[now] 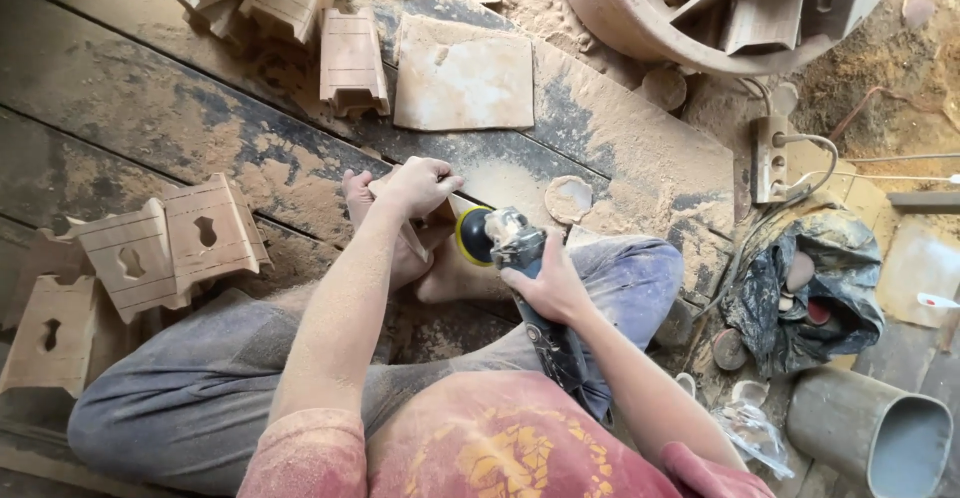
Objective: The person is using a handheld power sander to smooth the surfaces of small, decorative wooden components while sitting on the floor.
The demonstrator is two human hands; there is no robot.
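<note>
Right hand [548, 283] grips an angle grinder [510, 248]; left hand [420, 186] clasps what looks like 1 wooden piece [455, 206].

Carved wooden blocks [165, 243] stacked at left | flat square board [465, 78] laid on dusty planks | round basin [640, 18] filled with wooden pieces | power strip [770, 158] plugged in | grey pipe [880, 433] lying lower right

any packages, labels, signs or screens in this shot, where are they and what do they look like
No signs or screens show.
Crumpled clear plastic wrapper: bottom right, beside the right arm.
Dark dusty bag: right of the knee, black-grey, slumped open.
Printed shirt design: bottom centre, yellow on faded red.
</note>
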